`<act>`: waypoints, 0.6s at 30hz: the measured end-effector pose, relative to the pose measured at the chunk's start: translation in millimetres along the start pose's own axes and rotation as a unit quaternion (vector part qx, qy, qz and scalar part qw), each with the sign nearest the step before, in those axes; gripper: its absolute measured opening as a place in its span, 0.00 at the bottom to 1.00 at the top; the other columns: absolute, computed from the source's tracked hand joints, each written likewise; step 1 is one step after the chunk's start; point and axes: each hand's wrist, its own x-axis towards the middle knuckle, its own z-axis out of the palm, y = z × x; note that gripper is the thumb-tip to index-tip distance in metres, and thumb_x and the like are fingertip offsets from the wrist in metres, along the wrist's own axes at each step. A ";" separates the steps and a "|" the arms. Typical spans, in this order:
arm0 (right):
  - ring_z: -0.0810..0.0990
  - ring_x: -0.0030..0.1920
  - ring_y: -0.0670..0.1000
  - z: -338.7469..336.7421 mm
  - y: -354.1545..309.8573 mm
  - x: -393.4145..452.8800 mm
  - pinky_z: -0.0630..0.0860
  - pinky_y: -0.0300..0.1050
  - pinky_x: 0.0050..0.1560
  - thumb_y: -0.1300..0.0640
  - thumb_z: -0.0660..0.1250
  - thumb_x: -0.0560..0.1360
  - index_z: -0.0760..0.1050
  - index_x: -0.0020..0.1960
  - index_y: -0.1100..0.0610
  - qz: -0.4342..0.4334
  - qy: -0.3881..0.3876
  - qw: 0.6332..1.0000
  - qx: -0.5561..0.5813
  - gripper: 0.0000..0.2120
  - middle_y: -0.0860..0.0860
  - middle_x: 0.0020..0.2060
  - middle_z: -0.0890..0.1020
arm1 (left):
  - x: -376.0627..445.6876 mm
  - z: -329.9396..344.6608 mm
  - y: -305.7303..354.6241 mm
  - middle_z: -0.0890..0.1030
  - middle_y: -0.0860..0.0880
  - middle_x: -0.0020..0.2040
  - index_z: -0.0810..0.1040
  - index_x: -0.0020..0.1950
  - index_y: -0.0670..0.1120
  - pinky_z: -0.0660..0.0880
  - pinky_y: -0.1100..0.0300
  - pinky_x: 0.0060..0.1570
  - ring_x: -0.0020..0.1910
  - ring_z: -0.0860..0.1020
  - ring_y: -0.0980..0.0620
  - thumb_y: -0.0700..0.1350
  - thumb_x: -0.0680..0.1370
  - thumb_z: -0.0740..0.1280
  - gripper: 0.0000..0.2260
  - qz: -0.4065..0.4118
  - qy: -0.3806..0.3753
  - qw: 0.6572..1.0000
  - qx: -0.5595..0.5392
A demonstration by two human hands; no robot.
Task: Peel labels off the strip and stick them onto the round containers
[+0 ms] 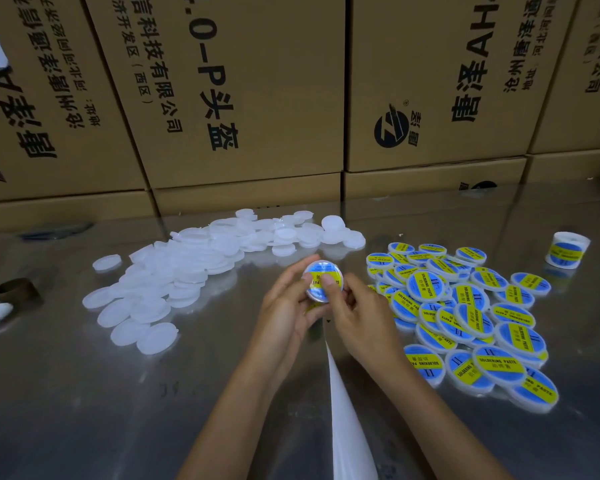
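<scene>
Above the steel table (118, 393), both hands' fingers (327, 284) curl around one labelled round container (321, 276).

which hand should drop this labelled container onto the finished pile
Right. The right hand sits beside the labelled pile, while the left hand is on the far side of the container.

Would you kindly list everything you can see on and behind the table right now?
Plain containers: many, white, heaped on the table's left.
Labelled containers: many, blue and yellow, piled on the right.
Held container: one, labelled, centre, in both hands.
Label roll: one, far right.
Backing strip: one, white, trailing down toward the camera.
Brown ring: one, left edge.
Cardboard boxes: several, brown, stacked behind.
Table: one, shiny metal.
Left hand: grips the container.
Right hand: thumb presses the label.
</scene>
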 end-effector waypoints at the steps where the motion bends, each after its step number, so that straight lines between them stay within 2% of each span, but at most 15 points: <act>1: 0.71 0.30 0.48 0.2 0.5 0.7 0.68 0.48 0.33 0.40 0.59 0.80 0.64 0.34 0.52 -0.005 0.007 1.000 0.001 0.21 0.48 0.25 0.71 | -0.2 -1.1 -0.7 0.85 0.42 0.55 0.79 0.63 0.43 0.81 0.58 0.44 0.49 0.84 0.47 0.36 0.82 0.61 0.12 0.006 0.003 1.000 0.030; 5: 0.68 0.27 0.46 -3.1 2.5 2.9 0.59 0.41 0.29 0.49 0.57 0.83 0.61 0.32 0.49 -0.025 0.038 0.999 -0.008 0.20 0.46 0.23 0.69 | -2.1 -8.5 0.3 0.87 0.46 0.48 0.79 0.59 0.46 0.80 0.62 0.39 0.42 0.83 0.51 0.34 0.79 0.68 0.12 0.050 0.011 0.979 0.198; 9: 0.65 0.27 0.47 -7.9 5.5 5.9 0.59 0.41 0.30 0.50 0.57 0.83 0.62 0.33 0.46 -0.055 0.003 0.998 0.013 0.19 0.43 0.24 0.70 | -0.4 -18.6 12.3 0.86 0.42 0.49 0.80 0.63 0.49 0.81 0.59 0.38 0.41 0.84 0.50 0.32 0.74 0.73 0.20 0.040 -0.037 0.970 0.236; 11: 0.65 0.28 0.46 -8.4 4.8 5.6 0.60 0.40 0.31 0.49 0.57 0.83 0.65 0.34 0.43 -0.074 -0.028 0.997 0.021 0.18 0.42 0.25 0.70 | 0.2 -23.6 16.8 0.86 0.44 0.49 0.82 0.60 0.49 0.81 0.60 0.38 0.41 0.85 0.47 0.31 0.73 0.74 0.20 0.027 -0.042 0.971 0.234; 14: 0.67 0.29 0.43 -7.9 1.2 4.2 0.62 0.36 0.32 0.46 0.55 0.84 0.66 0.36 0.39 -0.075 -0.054 0.993 0.067 0.17 0.41 0.27 0.71 | -0.5 -25.3 17.8 0.87 0.43 0.46 0.85 0.53 0.47 0.81 0.61 0.36 0.40 0.86 0.44 0.32 0.71 0.76 0.15 0.017 -0.003 0.978 0.207; 18: 0.70 0.30 0.43 -6.2 -0.1 1.5 0.66 0.36 0.32 0.32 0.56 0.77 0.68 0.39 0.45 -0.065 -0.094 0.991 0.068 0.19 0.42 0.29 0.74 | 0.2 -21.2 12.7 0.87 0.43 0.42 0.86 0.49 0.43 0.81 0.60 0.32 0.36 0.85 0.47 0.36 0.73 0.75 0.07 0.037 0.065 0.982 0.175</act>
